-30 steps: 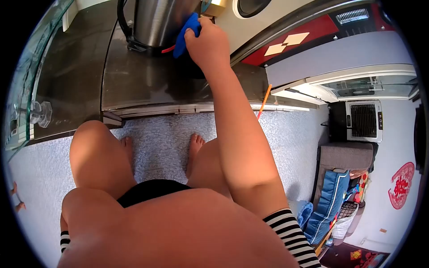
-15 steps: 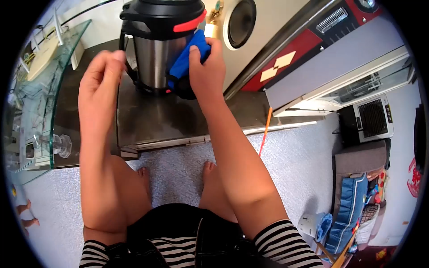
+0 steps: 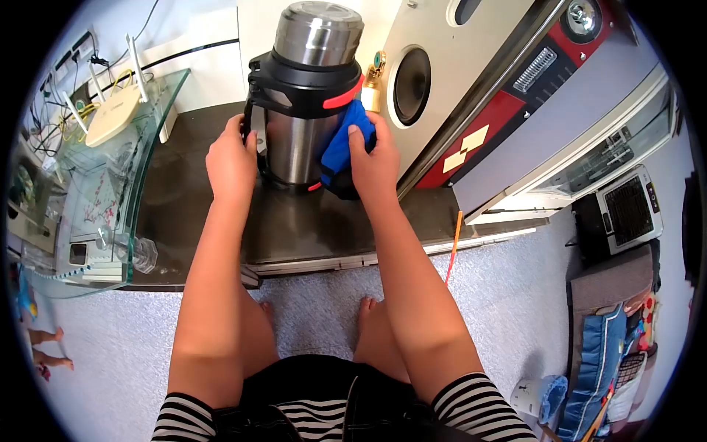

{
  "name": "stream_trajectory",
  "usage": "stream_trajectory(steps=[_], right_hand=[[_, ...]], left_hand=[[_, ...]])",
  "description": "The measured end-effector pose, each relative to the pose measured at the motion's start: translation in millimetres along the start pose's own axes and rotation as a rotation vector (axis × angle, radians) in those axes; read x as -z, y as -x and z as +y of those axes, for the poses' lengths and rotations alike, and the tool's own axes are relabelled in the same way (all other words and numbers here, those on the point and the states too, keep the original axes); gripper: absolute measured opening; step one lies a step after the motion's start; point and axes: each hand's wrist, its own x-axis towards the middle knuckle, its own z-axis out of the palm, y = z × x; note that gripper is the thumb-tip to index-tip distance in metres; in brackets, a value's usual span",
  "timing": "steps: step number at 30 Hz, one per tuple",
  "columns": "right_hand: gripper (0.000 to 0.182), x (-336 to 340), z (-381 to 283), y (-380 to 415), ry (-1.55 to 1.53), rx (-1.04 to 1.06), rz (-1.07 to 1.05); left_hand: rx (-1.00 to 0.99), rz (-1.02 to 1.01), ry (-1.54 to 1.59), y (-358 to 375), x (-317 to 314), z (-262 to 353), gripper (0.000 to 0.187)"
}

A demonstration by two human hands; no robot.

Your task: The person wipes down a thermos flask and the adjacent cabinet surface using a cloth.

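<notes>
A large steel vacuum flask (image 3: 298,147) with a black collar, red trim and a steel cup lid (image 3: 318,37) stands upright on the dark cabinet top. At its left side, my left hand (image 3: 232,166) is closed round the black handle (image 3: 250,118). My right hand (image 3: 375,158) grips a blue cloth-like piece (image 3: 339,151), thumb on top, against the flask's right side. A black part shows below the blue. The far-side fingers of both hands are partly hidden.
Close behind on the right are a small brass-coloured ornament (image 3: 372,92) and a white speaker (image 3: 412,85). A glass shelf (image 3: 158,118) with a router (image 3: 114,116) is at left. An orange stick (image 3: 455,243) leans at the cabinet's front edge.
My left hand has come from in front of the flask onto its handle. My right hand stays on the blue piece. The view has shifted, so the flask's steel top now shows.
</notes>
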Motion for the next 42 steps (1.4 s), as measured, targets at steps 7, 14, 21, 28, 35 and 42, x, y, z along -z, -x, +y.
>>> stream_trajectory(steps=[7,14,21,28,35,42], right_hand=[[0.031,-8.2,18.4,4.6,0.091,-0.058,-0.061],[0.033,-6.0,0.4,-15.3,-0.201,-0.017,0.093],[0.032,-0.7,30.0,4.7,0.410,-0.269,-0.424],[0.036,10.5,6.7,-4.1,-0.209,-0.180,0.000],[0.040,-7.0,20.4,-6.5,-0.030,-0.041,-0.128],[0.042,6.9,-5.3,21.8,-0.054,0.005,-0.155]], left_hand=[[0.053,-0.095,0.161,-26.7,-8.3,-21.2,0.036],[-0.064,-0.143,0.413,-41.0,-25.9,-43.0,0.035],[0.007,-0.171,0.412,-37.9,-32.8,-42.9,0.040],[-0.014,0.126,0.446,-7.1,-6.7,-5.7,0.030],[-0.088,0.020,0.522,25.1,7.5,35.5,0.056],[0.097,-0.245,1.075,4.6,3.0,14.5,0.087]])
